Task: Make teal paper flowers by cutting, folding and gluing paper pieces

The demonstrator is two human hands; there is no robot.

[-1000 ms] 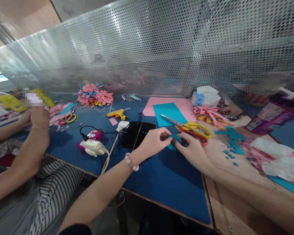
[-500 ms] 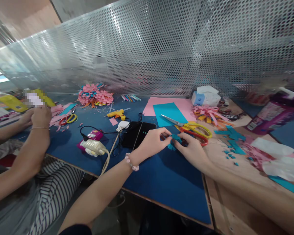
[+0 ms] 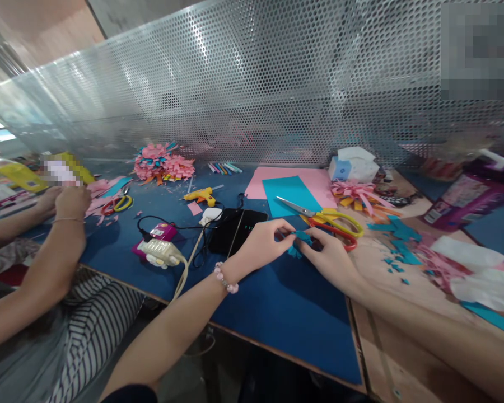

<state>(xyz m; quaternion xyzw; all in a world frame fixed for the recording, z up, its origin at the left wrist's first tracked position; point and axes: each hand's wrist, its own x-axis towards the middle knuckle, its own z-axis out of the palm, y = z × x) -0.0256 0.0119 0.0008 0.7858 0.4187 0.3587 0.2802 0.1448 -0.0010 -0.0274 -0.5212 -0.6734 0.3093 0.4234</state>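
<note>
at the near edge, the person's two bare hands meet over the blue table top point(image 3: 285, 313). the left hand point(image 3: 260, 245), with a beaded bracelet point(image 3: 225, 278) at its wrist, has thumb and fingers pinched narrow on a small piece of blue paper point(image 3: 294, 252). the right hand point(image 3: 332, 260) holds the same piece from the other side, its fingers also close together. the piece sits between the fingertips, with a ragged lower edge; the rest is hidden by the fingers.

to the left, a cream plug block point(image 3: 163, 251) lies against a purple box point(image 3: 163, 230), and a flat black box point(image 3: 219, 234) with small lit marks lies just behind the left hand. to the right, on pale wood, are small blue scraps point(image 3: 395, 267), pink strips point(image 3: 439, 263) and crumpled white tissue point(image 3: 470, 252).

a little further off, scissors point(image 3: 340, 221) with yellow and red handles lie open, one blade over a blue sheet point(image 3: 288, 192), which overlaps a pink sheet point(image 3: 256, 182). a yellow glue gun point(image 3: 200, 195) lies further left. on the far left, a co-worker's hands point(image 3: 73, 202) are raised near a blurred patch.

at the back stand a purple bottle point(image 3: 466, 193), a tissue box point(image 3: 353, 165), a few pens point(image 3: 224, 168) and a frilly pink bunch point(image 3: 162, 163), before a metal screen point(image 3: 243, 84) full of holes.
</note>
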